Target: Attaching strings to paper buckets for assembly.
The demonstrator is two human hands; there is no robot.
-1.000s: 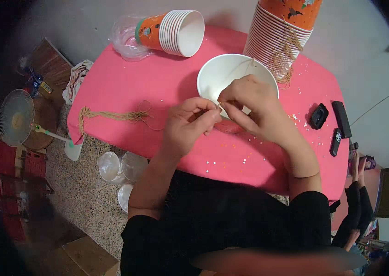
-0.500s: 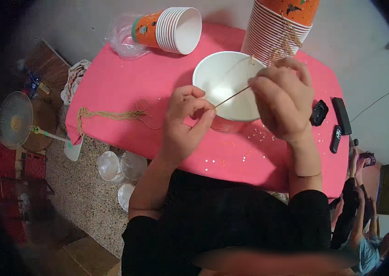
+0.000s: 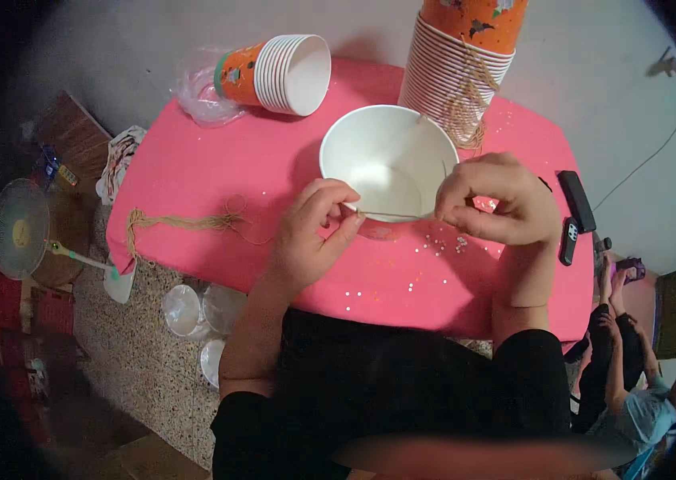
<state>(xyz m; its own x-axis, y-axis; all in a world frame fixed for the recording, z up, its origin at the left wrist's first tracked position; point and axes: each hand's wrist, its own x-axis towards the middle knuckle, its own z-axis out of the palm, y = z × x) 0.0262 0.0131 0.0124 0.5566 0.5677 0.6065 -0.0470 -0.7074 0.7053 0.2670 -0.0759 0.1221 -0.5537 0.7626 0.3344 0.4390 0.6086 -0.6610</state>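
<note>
A white-lined paper bucket (image 3: 354, 148) stands upright on the pink-covered table in front of me. Between my hands a thin brown string (image 3: 398, 215) stretches almost level along the bucket's near rim. My left hand (image 3: 314, 232) is closed in a pinch on one end of it, right at the rim's left side. The fingers of my right hand (image 3: 506, 204) pinch the other end, just off the bucket's right side. Inside the far rim a small pale spot shows, too small to make out.
Behind the bucket rises a tall stack of paper buckets (image 3: 450, 80) with strings draped over it. More nested buckets (image 3: 274, 76) lie sideways beside a clear plastic bag (image 3: 206, 88). A string bundle (image 3: 186, 220) lies left; a phone (image 3: 569, 240) and black case (image 3: 576, 200) lie right. Another person sits at far right.
My right hand has come down and outward from above the bucket. The string has swung from an upward slant to nearly level. The whole view has shifted slightly.
</note>
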